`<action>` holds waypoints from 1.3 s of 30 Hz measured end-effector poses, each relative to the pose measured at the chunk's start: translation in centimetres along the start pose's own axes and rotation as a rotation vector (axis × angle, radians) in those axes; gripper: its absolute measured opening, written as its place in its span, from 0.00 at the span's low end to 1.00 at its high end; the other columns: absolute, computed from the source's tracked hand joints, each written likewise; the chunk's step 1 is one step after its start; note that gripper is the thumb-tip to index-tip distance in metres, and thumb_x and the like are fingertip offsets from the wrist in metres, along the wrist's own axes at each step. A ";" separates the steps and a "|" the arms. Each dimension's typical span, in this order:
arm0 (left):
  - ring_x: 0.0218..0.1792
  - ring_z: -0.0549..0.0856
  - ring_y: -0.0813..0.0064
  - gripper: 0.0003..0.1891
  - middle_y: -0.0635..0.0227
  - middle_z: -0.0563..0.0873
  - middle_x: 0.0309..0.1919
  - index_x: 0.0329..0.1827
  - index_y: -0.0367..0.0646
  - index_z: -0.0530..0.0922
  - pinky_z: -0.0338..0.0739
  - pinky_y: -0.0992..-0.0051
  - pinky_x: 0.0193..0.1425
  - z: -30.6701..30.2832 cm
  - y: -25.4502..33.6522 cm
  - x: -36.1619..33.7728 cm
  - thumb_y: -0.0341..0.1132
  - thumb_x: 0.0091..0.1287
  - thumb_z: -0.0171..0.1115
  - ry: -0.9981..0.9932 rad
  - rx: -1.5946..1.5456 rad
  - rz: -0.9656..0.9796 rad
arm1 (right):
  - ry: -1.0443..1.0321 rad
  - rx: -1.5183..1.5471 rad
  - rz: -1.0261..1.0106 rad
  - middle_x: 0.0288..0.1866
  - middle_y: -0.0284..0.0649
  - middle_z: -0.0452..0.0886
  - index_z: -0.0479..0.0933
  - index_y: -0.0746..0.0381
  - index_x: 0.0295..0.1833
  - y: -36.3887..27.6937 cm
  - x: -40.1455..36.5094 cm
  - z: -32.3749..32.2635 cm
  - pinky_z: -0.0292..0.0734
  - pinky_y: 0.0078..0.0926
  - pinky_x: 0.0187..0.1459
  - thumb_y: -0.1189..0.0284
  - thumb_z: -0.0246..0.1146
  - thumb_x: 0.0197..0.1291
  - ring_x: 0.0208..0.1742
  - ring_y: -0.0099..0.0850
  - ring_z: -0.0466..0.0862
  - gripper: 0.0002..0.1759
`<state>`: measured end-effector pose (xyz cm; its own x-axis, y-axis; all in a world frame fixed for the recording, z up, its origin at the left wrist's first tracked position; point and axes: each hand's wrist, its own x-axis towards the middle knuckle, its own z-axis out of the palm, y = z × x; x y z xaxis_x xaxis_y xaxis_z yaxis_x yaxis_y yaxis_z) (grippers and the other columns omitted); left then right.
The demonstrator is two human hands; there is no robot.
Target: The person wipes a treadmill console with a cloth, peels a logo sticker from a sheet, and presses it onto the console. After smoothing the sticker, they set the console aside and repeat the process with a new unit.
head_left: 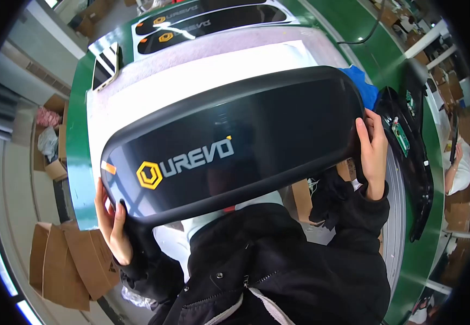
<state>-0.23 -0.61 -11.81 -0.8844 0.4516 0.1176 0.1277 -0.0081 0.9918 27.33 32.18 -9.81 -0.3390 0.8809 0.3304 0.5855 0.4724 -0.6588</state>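
A glossy black cover panel (256, 135) with an orange hexagon and the word UREVO on it is held up in the air, between the person's chest and the surface. The left hand (111, 222) grips its lower left end, fingers (118, 212) curled around the rim. The right hand (374, 154) clasps the right end, fingers (363, 135) closed over the edge. Behind the panel a white sheet (191, 76) covers the green surface (78, 141). Two more UREVO panels (213, 24) lie at the far end. A blue cloth (366, 86) and a black frame part (414, 162) with a green circuit board lie just right. Cardboard boxes (67, 265) stand on the floor at left.
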 end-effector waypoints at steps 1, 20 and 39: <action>0.61 0.67 0.65 0.32 0.52 0.64 0.62 0.68 0.32 0.55 0.56 0.71 0.65 0.0 0.1 0.0 0.33 0.61 0.55 0.020 -0.025 0.033 | -0.037 0.090 0.040 0.41 0.45 0.77 0.67 0.67 0.54 -0.8 0.0 -0.7 0.69 0.24 0.48 0.66 0.57 0.62 0.45 0.31 0.77 0.20; 0.66 0.64 0.60 0.26 0.55 0.64 0.65 0.65 0.34 0.60 0.53 0.60 0.69 4.7 6.9 2.0 0.37 0.66 0.48 -0.165 0.109 0.715 | 0.555 1.146 -0.340 0.49 0.42 0.79 0.77 0.60 0.45 0.1 -11.3 -24.1 0.72 0.41 0.54 0.64 0.65 0.50 0.50 0.40 0.77 0.17; 0.60 0.67 0.52 0.18 0.51 0.68 0.58 0.56 0.39 0.70 0.60 0.59 0.61 14.1 -0.9 -1.5 0.35 0.65 0.53 -0.260 0.788 0.792 | 1.740 0.237 0.130 0.41 0.49 0.78 0.73 0.73 0.43 4.1 -34.1 -31.7 0.83 0.35 0.37 0.75 0.72 0.42 0.36 0.38 0.82 0.22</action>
<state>7.29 11.26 -13.60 -0.3228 0.7403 0.5897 0.9337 0.1471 0.3264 64.63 5.05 -2.34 0.8976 -0.0094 0.4407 0.3787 0.5280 -0.7601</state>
